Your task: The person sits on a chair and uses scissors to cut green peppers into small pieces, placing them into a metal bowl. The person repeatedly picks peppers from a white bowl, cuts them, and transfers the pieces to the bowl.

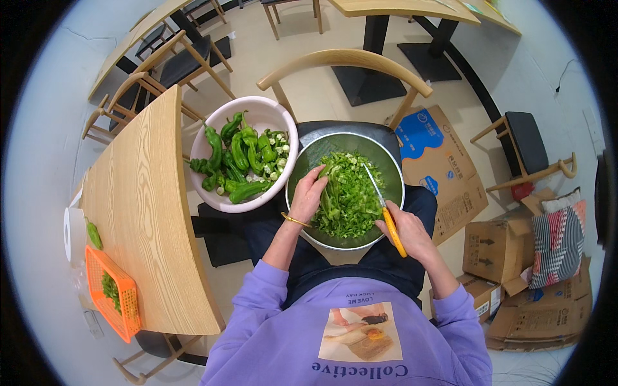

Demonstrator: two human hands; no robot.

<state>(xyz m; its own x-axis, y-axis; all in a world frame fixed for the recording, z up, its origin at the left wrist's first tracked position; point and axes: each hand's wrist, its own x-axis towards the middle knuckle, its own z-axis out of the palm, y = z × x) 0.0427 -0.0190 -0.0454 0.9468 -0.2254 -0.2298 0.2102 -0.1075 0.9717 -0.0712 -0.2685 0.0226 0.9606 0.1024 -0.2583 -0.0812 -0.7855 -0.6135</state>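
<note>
A metal bowl (398, 157) sits over my lap, filled with finely chopped green pepper (351, 206). Inside its left part, my left hand (310, 194) has its fingers bent against long green pepper pieces (331, 193). My right hand (410, 231) is wrapped round the yellow handle of a knife (394, 230) at the bowl's right rim. The blade points up and left, over the chopped pieces. To the left, a pale pink basin (286, 122) holds whole green peppers (238, 151) and several cut-off stem ends (278, 157).
A wooden chair (344, 59) faces me, its dark seat beneath the bowl. At left stands a wooden table (138, 219) with an orange basket (132, 315), a lone pepper (94, 235) and a white roll (74, 235). Flattened cardboard (457, 183) and boxes (496, 251) lie right.
</note>
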